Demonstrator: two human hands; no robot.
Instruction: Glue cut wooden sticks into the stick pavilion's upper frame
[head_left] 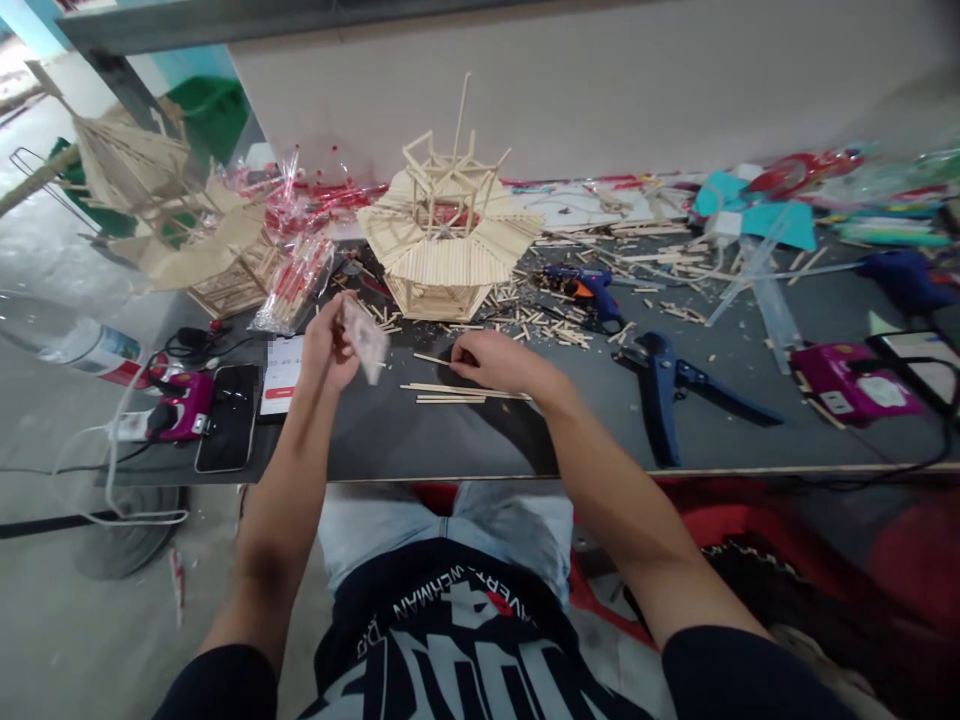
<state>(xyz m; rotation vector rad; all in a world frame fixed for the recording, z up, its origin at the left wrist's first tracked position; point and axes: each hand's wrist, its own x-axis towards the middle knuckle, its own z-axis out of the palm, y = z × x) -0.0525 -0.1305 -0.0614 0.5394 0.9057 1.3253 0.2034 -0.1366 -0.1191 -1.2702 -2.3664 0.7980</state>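
Wooden sticks (450, 392) lie just beside narrow-curled right fingers (466, 352); left fingers (339, 328) clasp a pale piece (367, 345).

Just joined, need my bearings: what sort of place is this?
Probably a hobby workbench for stick models: an unfinished stick pavilion on the table, with a blue glue gun, blue cutters and loose sticks by the right hand; the left hand holds a pale piece.
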